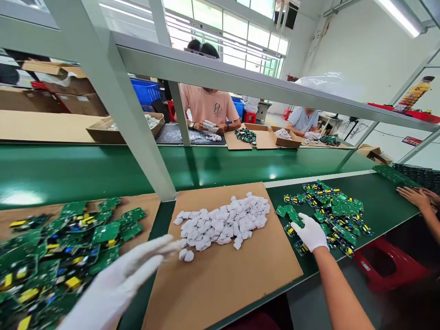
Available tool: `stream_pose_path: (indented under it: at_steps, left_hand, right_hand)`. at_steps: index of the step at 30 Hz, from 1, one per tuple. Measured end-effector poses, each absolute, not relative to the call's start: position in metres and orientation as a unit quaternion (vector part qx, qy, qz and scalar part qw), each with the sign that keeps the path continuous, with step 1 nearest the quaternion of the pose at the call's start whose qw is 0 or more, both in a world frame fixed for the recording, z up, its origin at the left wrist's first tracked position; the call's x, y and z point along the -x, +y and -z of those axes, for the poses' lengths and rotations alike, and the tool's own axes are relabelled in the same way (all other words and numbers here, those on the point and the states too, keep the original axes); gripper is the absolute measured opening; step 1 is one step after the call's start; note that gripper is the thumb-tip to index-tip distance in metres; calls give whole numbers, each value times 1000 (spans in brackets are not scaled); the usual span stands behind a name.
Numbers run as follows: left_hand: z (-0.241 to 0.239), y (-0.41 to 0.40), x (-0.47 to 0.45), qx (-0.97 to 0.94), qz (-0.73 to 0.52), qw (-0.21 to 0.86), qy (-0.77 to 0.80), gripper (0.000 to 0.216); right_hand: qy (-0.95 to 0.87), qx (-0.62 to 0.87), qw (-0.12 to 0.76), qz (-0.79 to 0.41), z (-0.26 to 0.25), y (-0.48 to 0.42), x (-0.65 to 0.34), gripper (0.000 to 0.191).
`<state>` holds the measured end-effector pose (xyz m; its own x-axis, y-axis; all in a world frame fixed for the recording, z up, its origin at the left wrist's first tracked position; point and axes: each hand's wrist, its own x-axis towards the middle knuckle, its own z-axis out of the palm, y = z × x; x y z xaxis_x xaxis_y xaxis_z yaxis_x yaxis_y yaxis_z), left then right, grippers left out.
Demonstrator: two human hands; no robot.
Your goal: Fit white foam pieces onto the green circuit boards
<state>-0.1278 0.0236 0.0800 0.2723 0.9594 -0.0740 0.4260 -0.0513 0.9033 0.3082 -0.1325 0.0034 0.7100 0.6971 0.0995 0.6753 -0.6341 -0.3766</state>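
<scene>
Two gloved hands reach out over my green bench (378,206). My left hand (127,275) is blurred, its grip spread flat and empty, fingertips almost at the near edge of the pile of small white pieces (223,222) lying on a brown cardboard sheet (227,279). My right hand (310,233) rests on the near left edge of a heap of green circuit boards (326,211); its grip is curled down onto a board, but I cannot tell whether it has closed on one. A second, larger heap of boards (62,247) fills the bench to my left, on another sheet of cardboard. A co-worker's bare hand (415,197) lies on the bench at far right, and a red stool (388,266) stands below. Beyond a glossy green conveyor belt (223,167) and a grey metal frame (130,114), two people sit at the opposite bench with cardboard boxes (117,130) of the same parts. Bright windows (233,23) and white walls close the room.
</scene>
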Motion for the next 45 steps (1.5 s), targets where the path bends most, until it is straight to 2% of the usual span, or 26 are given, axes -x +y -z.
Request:
stream_pose_path:
  at_steps: [4, 11, 16, 20, 23, 25, 27, 29, 32, 36, 38, 40, 43, 45]
  left_hand:
    - [-55, -2, 101, -645, -222, 575, 452, 55]
    - [-26, -12, 100, -614, -194, 640, 420, 52]
    - [-21, -16, 99, -593, -192, 664, 414, 56]
    - [-41, -21, 86, -582, -170, 678, 416, 57]
    - [-61, -27, 66, -559, -211, 705, 382, 62]
    - [-64, -28, 51, -522, -241, 745, 339, 70]
    - [-57, -28, 40, -472, -245, 788, 309, 70]
    - [-42, -27, 35, -427, -255, 807, 318, 61]
    - [-25, -29, 36, -377, -311, 788, 374, 50]
    - [-25, -36, 44, -364, -331, 779, 390, 51]
    - [-30, -40, 46, -400, -308, 772, 386, 46]
    - [-33, -43, 47, -432, -297, 756, 392, 40]
    - [-36, -45, 50, -418, -303, 748, 415, 47]
    - [-39, -43, 55, -414, -312, 741, 426, 53]
  right_hand:
    - [-351, 910, 213, -52, -3, -133, -323, 46]
    - [-357, 897, 252, -65, -4, -140, -315, 60]
    - [-322, 876, 345, -101, -14, -143, -308, 44]
    - [-343, 813, 419, -213, -39, -148, -281, 51]
    - [-382, 704, 453, -391, -61, -144, -238, 49]
    - [-407, 617, 428, -519, -71, -136, -209, 44]
    - [-446, 571, 366, -584, -74, -126, -185, 43]
    - [-472, 580, 341, -570, -70, -116, -169, 47]
    - [-462, 647, 390, -465, -55, -107, -151, 52]
    - [-496, 702, 391, -328, -43, -103, -130, 37]
    - [-499, 692, 386, -352, -42, -101, -120, 39]
    - [-463, 665, 390, -436, -42, -98, -112, 43]
    - [-373, 644, 419, -520, -39, -94, -104, 45]
    - [-361, 652, 433, -507, -37, -91, -101, 45]
